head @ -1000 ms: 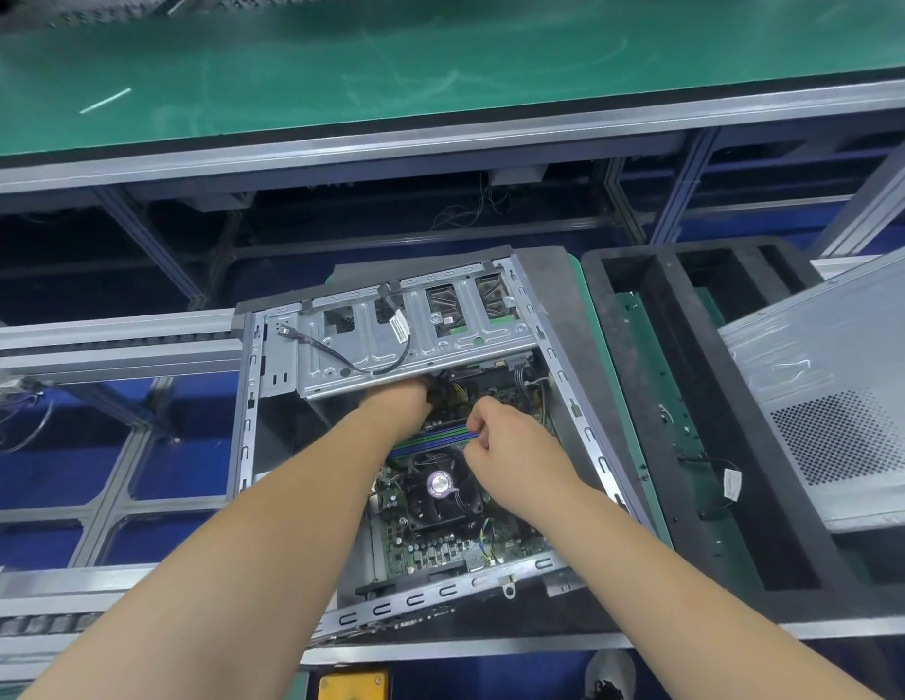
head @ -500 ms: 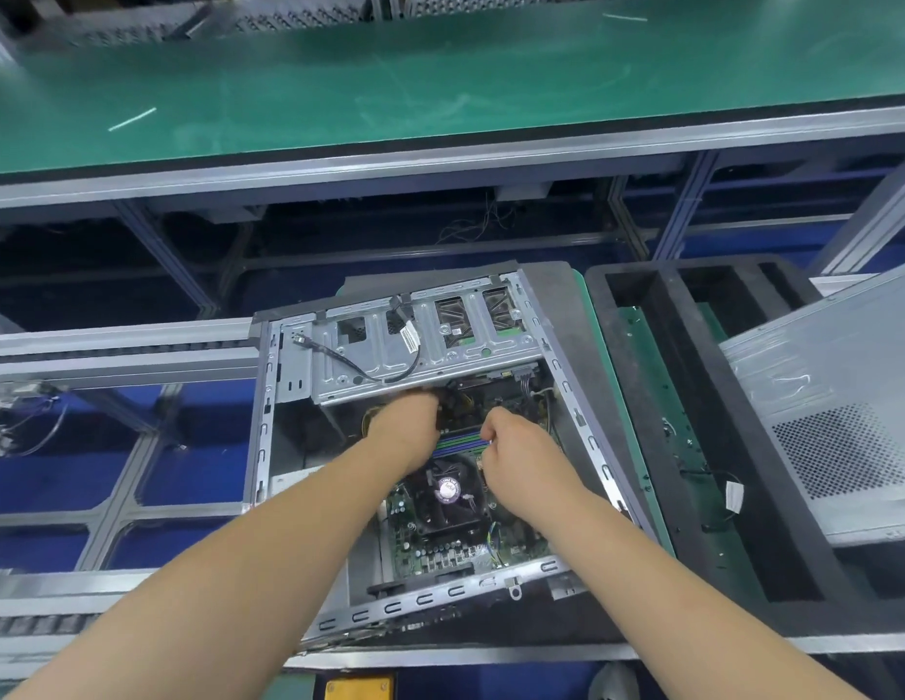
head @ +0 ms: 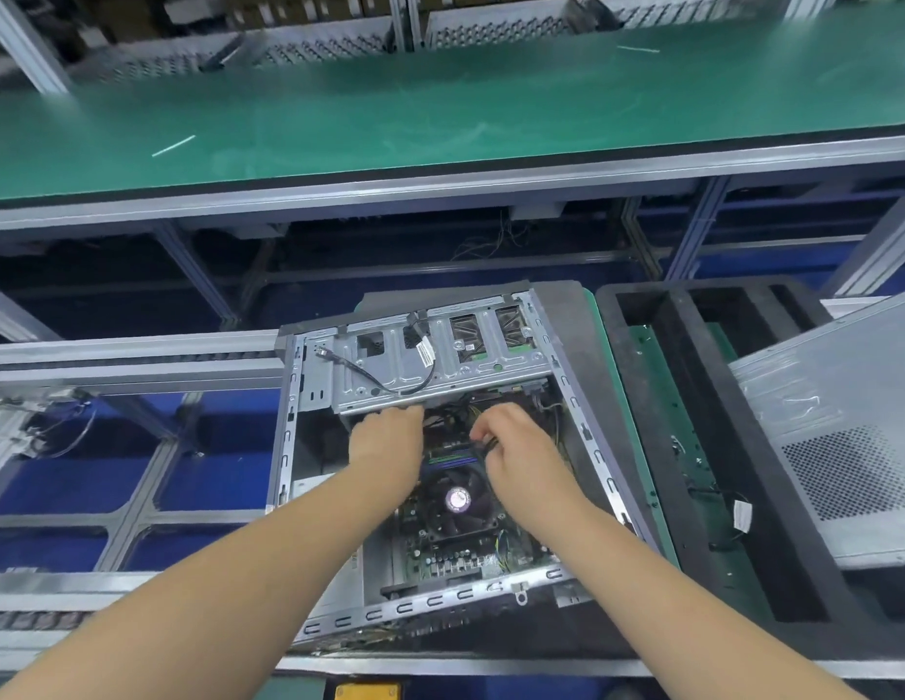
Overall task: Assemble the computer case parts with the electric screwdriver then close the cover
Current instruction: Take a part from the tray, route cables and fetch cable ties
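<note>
At the near edge, a yellow object (head: 368,692) is glimpsed below the conveyor rail (head: 137,583); no writing can be read on it. Two bare forearms are stretched forward into the open computer case (head: 442,477), which lies on its side on the conveyor with its cover off. Inside, the motherboard (head: 455,553) is seen along the near part, with the round CPU fan (head: 458,499) between the wrists; a pale sticker sits at the fan's hub, but its print is too blurred to read. The left hand (head: 387,442) is reached under the near edge of the metal drive cage (head: 440,366), its fingers hidden, so its grip cannot be told. The right hand (head: 513,447) is curled, and dark cables (head: 483,442) are pinched between its fingertips just above the memory slots. A black cable (head: 389,381) is draped across the cage, and a small white label (head: 425,353) is fixed there, its text illegible. To the right, a black foam tray (head: 718,447) stands beside the case, and the grey side cover (head: 844,426), perforated with a vent grid, is laid over its far right side. Beyond, a green-topped workbench (head: 440,108) runs across the view
</note>
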A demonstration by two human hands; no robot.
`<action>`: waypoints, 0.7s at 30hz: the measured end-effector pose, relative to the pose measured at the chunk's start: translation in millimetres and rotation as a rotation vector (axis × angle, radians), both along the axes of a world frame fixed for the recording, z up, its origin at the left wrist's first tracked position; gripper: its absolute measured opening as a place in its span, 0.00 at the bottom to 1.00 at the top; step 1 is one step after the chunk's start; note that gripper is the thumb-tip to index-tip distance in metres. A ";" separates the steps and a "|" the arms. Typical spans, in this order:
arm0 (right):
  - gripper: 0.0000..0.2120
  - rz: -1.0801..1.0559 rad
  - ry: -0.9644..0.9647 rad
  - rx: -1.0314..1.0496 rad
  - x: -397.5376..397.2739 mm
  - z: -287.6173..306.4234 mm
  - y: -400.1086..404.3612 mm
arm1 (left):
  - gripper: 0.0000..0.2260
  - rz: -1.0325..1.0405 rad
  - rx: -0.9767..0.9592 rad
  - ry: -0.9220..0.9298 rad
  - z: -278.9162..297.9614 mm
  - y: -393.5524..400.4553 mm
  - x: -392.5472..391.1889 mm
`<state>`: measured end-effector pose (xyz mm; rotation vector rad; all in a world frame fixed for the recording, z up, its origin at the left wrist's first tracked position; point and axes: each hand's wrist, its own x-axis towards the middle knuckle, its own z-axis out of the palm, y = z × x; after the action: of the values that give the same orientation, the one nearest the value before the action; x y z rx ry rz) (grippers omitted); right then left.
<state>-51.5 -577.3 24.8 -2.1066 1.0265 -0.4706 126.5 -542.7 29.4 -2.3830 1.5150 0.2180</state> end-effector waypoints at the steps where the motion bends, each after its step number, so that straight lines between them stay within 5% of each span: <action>1: 0.14 0.035 0.061 -0.005 1.0 -1.1 0.1 | 0.23 -0.070 0.036 -0.093 -0.2 0.4 -0.6; 4: 0.13 0.049 0.166 -0.013 3.0 -2.6 -0.9 | 0.19 -0.131 0.082 -0.158 5.1 0.2 -8.1; 9: 0.12 -0.010 0.146 -0.108 4.2 -1.8 -2.6 | 0.09 -0.172 -0.217 0.559 10.7 14.8 -29.8; 12: 0.09 -0.079 0.102 -0.104 2.6 -0.8 -2.9 | 0.15 -0.265 -0.239 0.426 15.1 10.3 -28.2; 17: 0.05 -0.154 0.060 -0.105 3.1 1.9 -2.7 | 0.11 -0.441 -0.132 0.236 10.7 8.0 -20.3; 21: 0.08 -0.131 0.068 -0.100 3.6 4.6 -1.2 | 0.07 -0.313 -0.158 0.028 5.6 2.0 -16.5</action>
<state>-47.9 -578.5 29.5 -2.1647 1.2081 -0.5274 110.0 -540.7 35.0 -2.2209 1.9549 0.0624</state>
